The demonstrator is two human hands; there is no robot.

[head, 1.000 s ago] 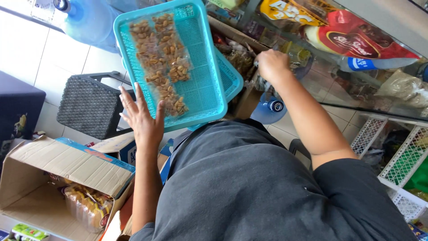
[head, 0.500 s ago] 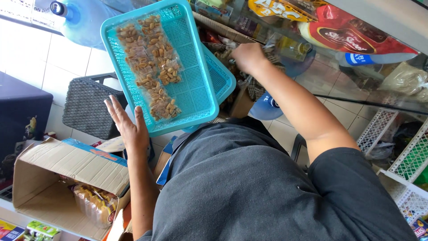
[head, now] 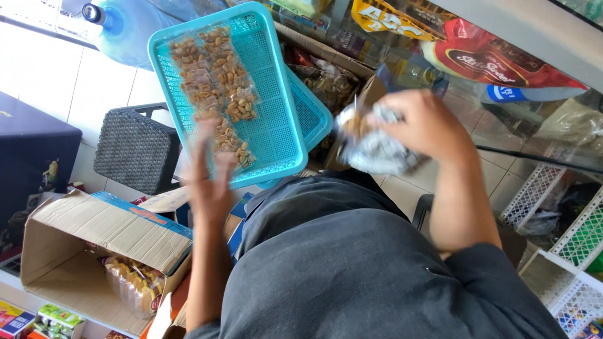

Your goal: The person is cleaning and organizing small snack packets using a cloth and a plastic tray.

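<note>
Right hand (head: 422,125) grips a crinkled clear packet bundle (head: 372,147) — not yet in the turquoise tray (head: 276,135), where peanut packets (head: 217,88) already lie just beyond the open, empty left hand (head: 210,185).

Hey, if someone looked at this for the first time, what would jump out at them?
Probably the turquoise basket in the upper middle, with a strip of small clear peanut packets lying in it. Just right of it, the right hand has a grip on a crinkly clear snack bundle, while the blurred left hand is spread open at the basket's lower edge. An open cardboard box sits at lower left.
</note>
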